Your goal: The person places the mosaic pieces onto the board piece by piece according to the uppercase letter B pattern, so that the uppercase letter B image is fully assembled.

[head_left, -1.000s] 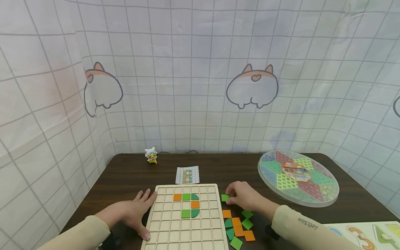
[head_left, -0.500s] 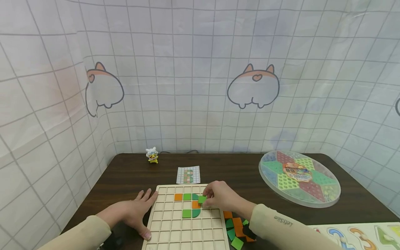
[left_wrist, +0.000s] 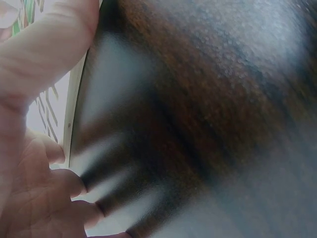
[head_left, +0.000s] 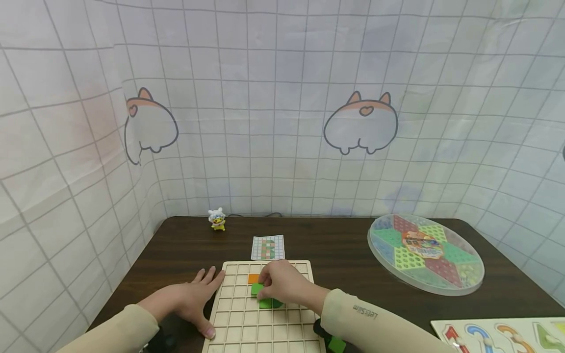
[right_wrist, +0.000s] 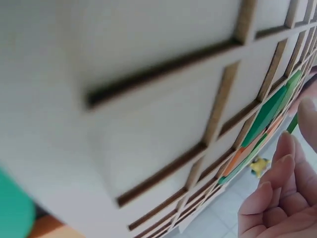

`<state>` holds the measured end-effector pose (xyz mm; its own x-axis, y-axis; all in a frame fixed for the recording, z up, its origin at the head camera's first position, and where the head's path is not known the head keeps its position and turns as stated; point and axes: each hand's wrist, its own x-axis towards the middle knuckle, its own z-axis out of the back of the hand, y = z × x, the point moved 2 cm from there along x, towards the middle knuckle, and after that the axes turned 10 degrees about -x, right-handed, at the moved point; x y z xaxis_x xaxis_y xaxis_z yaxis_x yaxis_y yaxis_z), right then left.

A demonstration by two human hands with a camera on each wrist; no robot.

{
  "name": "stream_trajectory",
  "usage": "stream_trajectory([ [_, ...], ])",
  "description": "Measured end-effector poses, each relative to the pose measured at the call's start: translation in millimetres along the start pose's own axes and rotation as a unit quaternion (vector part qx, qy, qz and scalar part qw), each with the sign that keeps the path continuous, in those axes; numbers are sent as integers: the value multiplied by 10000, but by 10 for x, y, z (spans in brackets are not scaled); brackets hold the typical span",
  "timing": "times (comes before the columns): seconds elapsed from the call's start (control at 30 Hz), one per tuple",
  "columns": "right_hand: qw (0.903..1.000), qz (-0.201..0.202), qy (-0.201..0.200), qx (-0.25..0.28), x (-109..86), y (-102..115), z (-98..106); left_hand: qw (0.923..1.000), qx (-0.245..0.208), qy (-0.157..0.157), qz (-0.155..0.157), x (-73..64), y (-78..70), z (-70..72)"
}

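Note:
A wooden grid board (head_left: 247,327) lies on the dark table. My left hand (head_left: 194,300) rests spread along its left edge, fingers straight and thumb at the rim. My right hand (head_left: 282,283) is over the upper middle of the board, pinching a green square tile (head_left: 256,290) between thumb and fingers. That tile shows edge-on in the right wrist view. An orange tile (head_left: 253,278) sits in a cell just above it, and another green square tile (head_left: 266,303) lies in the grid below. The right hand covers most of the other placed tiles.
A small pattern card (head_left: 268,247) lies behind the board. A yellow and white figurine (head_left: 217,219) stands at the back left. To the right are a round Chinese checkers set (head_left: 425,255) and a number puzzle board (head_left: 499,333). One loose green tile (head_left: 337,344) shows beside my right sleeve.
My right hand has carried the green square tile leftward from beside the board to over the grid's upper middle. My left hand has stayed at the board's edge.

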<state>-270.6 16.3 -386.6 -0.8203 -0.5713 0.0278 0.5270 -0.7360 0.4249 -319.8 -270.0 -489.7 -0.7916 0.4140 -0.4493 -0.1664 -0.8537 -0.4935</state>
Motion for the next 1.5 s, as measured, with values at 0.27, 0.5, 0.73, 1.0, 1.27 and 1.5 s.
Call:
stream_trajectory([
  [0.27, 9982, -77, 49, -600, 93, 90, 10, 10000, 56, -9, -3, 12, 7, -1],
  [0.5, 9966, -45, 168, -811, 144, 106, 20, 10000, 20, -2, 10, 11, -10, 7],
  [0.73, 9954, 3, 242, -923, 180, 105, -8, 10000, 48, -16, 15, -5, -37, 7],
  [1.0, 9924, -43, 255, -1200, 194, 150, -19, 10000, 32, -46, 50, -7, -34, -3],
  [1.27, 9909, -35, 293, -1311, 201, 162, -14, 9999, 72, -37, 105, 6, -18, -2],
  [1.5, 9924, -1, 339, -1187, 212, 182, -24, 9999, 93, -26, 127, -1, -12, 1],
])
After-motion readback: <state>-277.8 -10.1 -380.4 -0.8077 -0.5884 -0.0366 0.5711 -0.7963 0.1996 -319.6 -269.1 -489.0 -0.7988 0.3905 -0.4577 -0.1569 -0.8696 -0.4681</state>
